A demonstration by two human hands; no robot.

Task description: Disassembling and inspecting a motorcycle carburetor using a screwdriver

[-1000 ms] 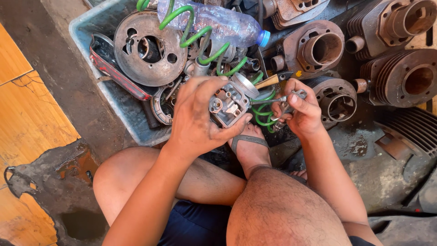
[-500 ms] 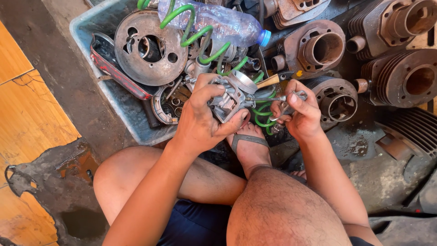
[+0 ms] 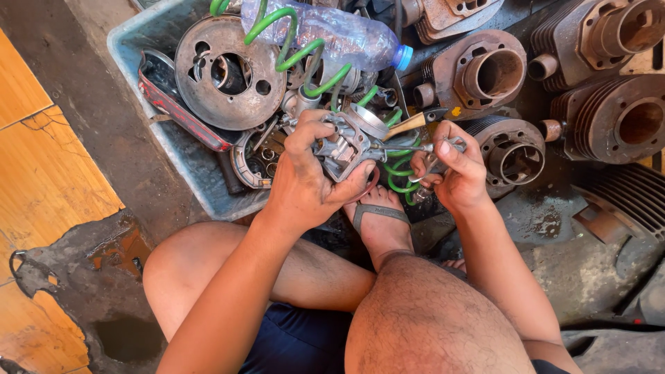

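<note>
Carburetor [image 3: 344, 147], grimy cast metal, left hand [image 3: 312, 181]

Carburettor body [image 3: 343, 145] in left hand [image 3: 312, 180], just right of tub [image 3: 149, 41]. Right hand [image 3: 454, 173] to its right, beside finned cylinder [image 3: 512, 149]. Plastic bottle [image 3: 332, 31] lies across tub, behind both hands. Sandalled foot [image 3: 381, 221] below them.

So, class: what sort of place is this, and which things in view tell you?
Probably a small engine repair workshop: finned engine cylinders lie on the grimy floor, a tub holds worn metal parts, and the hands work on a carburettor.
</note>
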